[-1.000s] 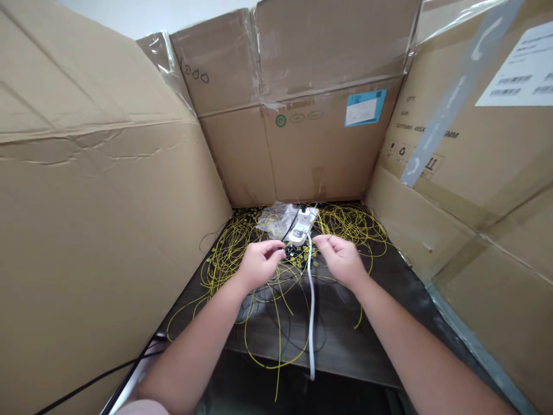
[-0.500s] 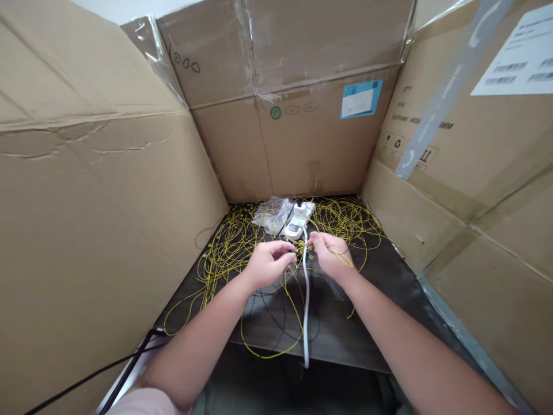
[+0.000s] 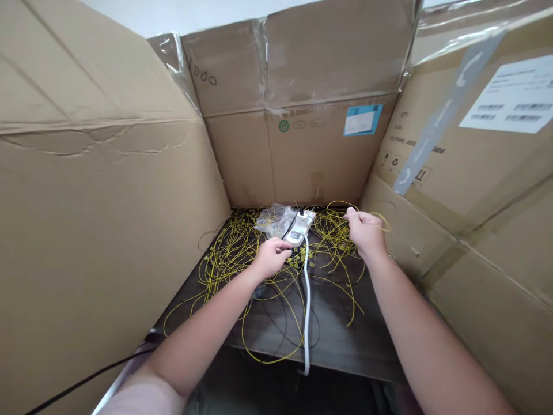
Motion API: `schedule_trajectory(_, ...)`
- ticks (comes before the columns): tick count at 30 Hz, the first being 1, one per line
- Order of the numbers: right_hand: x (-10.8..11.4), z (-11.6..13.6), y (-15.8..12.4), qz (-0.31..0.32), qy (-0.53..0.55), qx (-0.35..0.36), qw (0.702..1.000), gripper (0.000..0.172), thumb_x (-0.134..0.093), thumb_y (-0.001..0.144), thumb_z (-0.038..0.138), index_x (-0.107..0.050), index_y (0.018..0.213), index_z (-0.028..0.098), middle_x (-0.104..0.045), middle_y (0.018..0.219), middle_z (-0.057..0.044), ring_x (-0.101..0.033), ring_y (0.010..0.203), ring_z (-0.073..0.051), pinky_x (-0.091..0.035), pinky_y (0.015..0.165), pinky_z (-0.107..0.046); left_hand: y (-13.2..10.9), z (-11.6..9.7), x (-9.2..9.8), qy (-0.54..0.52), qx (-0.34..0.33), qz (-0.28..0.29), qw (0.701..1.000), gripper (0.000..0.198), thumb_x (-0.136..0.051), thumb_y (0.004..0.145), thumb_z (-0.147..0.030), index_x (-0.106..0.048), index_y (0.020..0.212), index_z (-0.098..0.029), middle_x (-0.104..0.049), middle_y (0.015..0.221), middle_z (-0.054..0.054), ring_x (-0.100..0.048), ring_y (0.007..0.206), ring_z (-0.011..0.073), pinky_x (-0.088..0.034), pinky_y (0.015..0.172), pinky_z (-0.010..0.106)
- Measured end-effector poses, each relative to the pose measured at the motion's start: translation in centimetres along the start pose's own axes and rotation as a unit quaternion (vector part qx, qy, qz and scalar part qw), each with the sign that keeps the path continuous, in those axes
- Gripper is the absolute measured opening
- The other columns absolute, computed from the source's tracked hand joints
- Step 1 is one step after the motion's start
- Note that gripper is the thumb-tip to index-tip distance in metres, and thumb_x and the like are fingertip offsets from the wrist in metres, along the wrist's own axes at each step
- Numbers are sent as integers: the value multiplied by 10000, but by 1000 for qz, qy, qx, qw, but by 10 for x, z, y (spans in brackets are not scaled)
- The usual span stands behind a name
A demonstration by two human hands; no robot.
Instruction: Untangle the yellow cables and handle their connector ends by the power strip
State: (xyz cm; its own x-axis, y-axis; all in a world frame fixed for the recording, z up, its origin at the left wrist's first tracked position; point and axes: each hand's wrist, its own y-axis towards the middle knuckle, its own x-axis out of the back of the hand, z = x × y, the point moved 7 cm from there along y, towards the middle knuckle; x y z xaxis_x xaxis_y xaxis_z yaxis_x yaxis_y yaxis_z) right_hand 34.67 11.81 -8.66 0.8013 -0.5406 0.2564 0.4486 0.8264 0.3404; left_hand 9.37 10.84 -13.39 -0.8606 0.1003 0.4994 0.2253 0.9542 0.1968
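My right hand [image 3: 367,233] is raised over the right side of the table, its fingers pinched on a thin yellow wire [image 3: 341,203] that loops behind and beside it. Just left of the white power strip [image 3: 296,233], my left hand [image 3: 272,257] has thumb and fingers together; what lies between the tips, if anything, is too small to make out. Small yellow pieces [image 3: 300,257] are scattered on the table by its fingertips. A tangle of yellow wire [image 3: 233,253] spreads to the left, and another tangle [image 3: 332,227] lies near my right hand.
A white cable [image 3: 307,311] runs from the power strip over the table's front edge. Behind the strip lies a clear plastic bag [image 3: 276,219]. Tall cardboard walls enclose the dark table [image 3: 337,340] at left [image 3: 108,202], back [image 3: 311,155] and right [image 3: 488,202].
My right hand has moved away from my left, up and to the right, carrying yellow wire. My left hand stays near the power strip. The view has shifted slightly.
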Motion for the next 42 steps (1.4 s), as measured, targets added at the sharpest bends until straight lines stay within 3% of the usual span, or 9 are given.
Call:
schedule_trajectory(6, -16, -6, 72, 114, -251, -85, 957, 302, -674, 602, 407, -600, 627, 115, -490, 448, -20, -501, 452, -156, -375, 455, -268, 22, -2, -22, 231, -37, 48, 971, 234, -588, 715, -214, -686, 928, -223, -662, 844, 12, -585, 741, 141, -451, 709, 234)
schedule_trajectory(9, -22, -3, 83, 168, -384, -80, 904, 383, -722, 538, 411, -625, 723, 90, -607, 658, -131, -597, 656, -252, -437, 563, -325, 22, -2, -23, 275, -38, 57, 959, 245, -583, 715, -241, -676, 942, -245, -667, 808, 4, -589, 740, 155, -440, 694, 243)
schedule_trajectory(11, -20, 6, 77, 157, -453, -42, 876, 492, -651, 611, 483, -623, 877, 70, -616, 841, -203, -599, 809, -304, -453, 648, -367, 21, -1, -23, 300, -41, 61, 951, 228, -574, 719, -254, -679, 921, -255, -670, 814, 8, -594, 762, 167, -438, 696, 251)
schedule_trajectory(14, -15, 27, 46, 84, -452, 55, 886, 601, -510, 720, 534, -554, 1079, 54, -558, 1026, -258, -562, 941, -339, -453, 728, -413, 19, 2, -26, 338, -56, 69, 937, 195, -556, 736, -293, -691, 873, -261, -674, 846, 23, -599, 806, 188, -440, 717, 271)
schedule_trajectory(19, -13, 42, -32, 57, -326, 240, 912, 453, -499, 764, 442, -566, 1073, 118, -574, 1046, -155, -544, 990, -263, -431, 864, -377, 15, 0, -30, 347, -104, 79, 929, 204, -532, 762, -352, -704, 791, -247, -676, 841, 38, -602, 795, 196, -450, 708, 288)
schedule_trajectory(25, -9, 22, -74, 39, -187, 288, 938, 215, -524, 785, 347, -596, 881, 169, -607, 907, -60, -582, 792, -162, -468, 754, -279, 20, -7, 36, 164, -131, -85, 974, 243, -464, 818, -293, -683, 825, -189, -669, 772, 33, -588, 717, 134, -445, 693, 236)
schedule_trajectory(30, -17, 17, -80, 77, -142, 279, 946, 161, -524, 792, 319, -595, 831, 180, -612, 824, -38, -572, 717, -143, -462, 679, -256, 45, 50, 120, 89, 103, -238, 962, 391, -442, 805, -454, -637, 763, -117, -500, 467, -17, -453, 421, 87, -364, 429, 196)
schedule_trajectory(35, -26, 15, -84, 115, -140, 271, 946, 173, -501, 804, 328, -599, 825, 187, -619, 794, -36, -577, 675, -146, -461, 640, -261, 76, 88, 156, 142, 172, -214, 951, 420, -365, 855, -406, -626, 734, -101, -498, 438, 2, -431, 371, 87, -357, 402, 201)
schedule_trajectory(42, -26, 12, -81, 117, -149, 273, 943, 174, -490, 810, 325, -609, 794, 198, -628, 777, -35, -591, 700, -155, -457, 655, -261, 101, 121, 157, 290, 187, -106, 933, 125, -610, 660, -137, -691, 754, -158, -682, 886, 86, -609, 846, 186, -444, 756, 247)
